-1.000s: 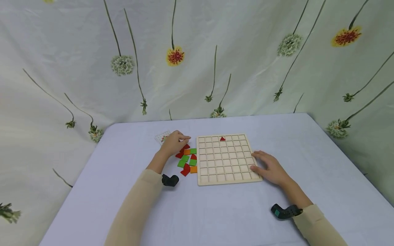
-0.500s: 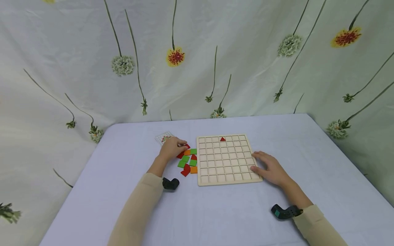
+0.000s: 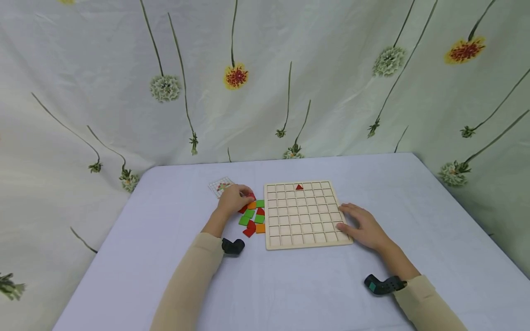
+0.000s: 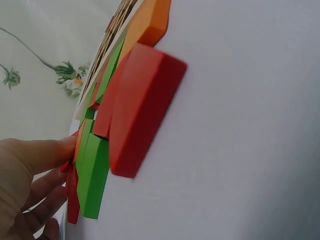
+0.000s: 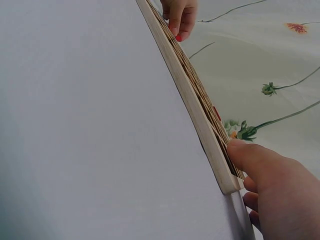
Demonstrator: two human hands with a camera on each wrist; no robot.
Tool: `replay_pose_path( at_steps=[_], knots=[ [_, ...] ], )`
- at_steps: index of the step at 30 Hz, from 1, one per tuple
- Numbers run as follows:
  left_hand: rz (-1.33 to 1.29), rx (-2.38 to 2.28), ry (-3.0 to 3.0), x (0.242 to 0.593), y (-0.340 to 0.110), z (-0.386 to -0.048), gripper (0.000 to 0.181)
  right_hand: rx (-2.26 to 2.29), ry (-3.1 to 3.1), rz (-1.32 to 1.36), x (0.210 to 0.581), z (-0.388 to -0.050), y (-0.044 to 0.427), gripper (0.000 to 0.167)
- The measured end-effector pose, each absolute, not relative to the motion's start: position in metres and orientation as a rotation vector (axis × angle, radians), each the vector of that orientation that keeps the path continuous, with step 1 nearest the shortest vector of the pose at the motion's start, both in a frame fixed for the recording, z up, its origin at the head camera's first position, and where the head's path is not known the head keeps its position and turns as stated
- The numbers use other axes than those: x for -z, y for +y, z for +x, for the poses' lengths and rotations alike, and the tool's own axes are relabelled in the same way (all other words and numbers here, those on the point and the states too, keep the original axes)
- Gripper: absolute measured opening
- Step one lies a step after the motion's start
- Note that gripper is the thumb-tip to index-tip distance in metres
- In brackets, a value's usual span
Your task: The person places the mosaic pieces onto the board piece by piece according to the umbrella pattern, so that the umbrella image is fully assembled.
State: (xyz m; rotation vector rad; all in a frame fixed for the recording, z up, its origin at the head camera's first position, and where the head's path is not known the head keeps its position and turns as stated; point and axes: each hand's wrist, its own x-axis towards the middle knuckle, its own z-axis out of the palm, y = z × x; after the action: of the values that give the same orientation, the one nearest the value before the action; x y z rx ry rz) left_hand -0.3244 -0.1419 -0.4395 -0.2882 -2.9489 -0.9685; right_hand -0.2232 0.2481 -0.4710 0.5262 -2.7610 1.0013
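Behind the pale desk I see a whitish cloth hanging, slightly wrinkled, printed with long stems, fluffy white blooms and red-and-yellow flowers.

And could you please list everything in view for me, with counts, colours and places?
Grid board: one, pale wood, on the table
Red triangle: one, red, in the board's far row
Green tiles: four, green, left of the board
Orange tiles: two, orange, left of the board
Red tiles: at least four, red, left of the board, some partly hidden
Printed card: one, white with coloured print, beyond the left hand
Table: one, pale-clothed, under everything
Curtain: pale, flower-printed, behind
Wrist devices: two, black, one per wrist
Sleeves: two, beige
Left hand: one, among the tiles, apparently pinching a red one
Right hand: one, touching the board's right edge
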Motion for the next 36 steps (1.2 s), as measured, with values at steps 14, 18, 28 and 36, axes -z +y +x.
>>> replay_pose_path(
  at_steps=[14, 18, 28, 36],
  knots=[
    [-0.311, 1.122, -2.871, 0.436, -0.139, -0.327, 0.012, -0.985, -2.762, 0.532, 0.474, -0.225, 0.249, 0.056],
    [-0.313, 1.130, -2.874, 0.428, -0.134, -0.326, 0.014, -0.978, -2.762, 0.536, 0.473, -0.226, 0.250, 0.056],
    [-0.398, 1.204, -2.872, 0.420, -0.119, -0.329, 0.016, -0.984, -2.757, 0.545, 0.473, -0.226, 0.250, 0.056],
    [-0.484, 1.257, -2.812, 0.422, -0.107, -0.332, 0.014, -0.993, -2.757, 0.542, 0.474, -0.226, 0.250, 0.055]
  ],
)
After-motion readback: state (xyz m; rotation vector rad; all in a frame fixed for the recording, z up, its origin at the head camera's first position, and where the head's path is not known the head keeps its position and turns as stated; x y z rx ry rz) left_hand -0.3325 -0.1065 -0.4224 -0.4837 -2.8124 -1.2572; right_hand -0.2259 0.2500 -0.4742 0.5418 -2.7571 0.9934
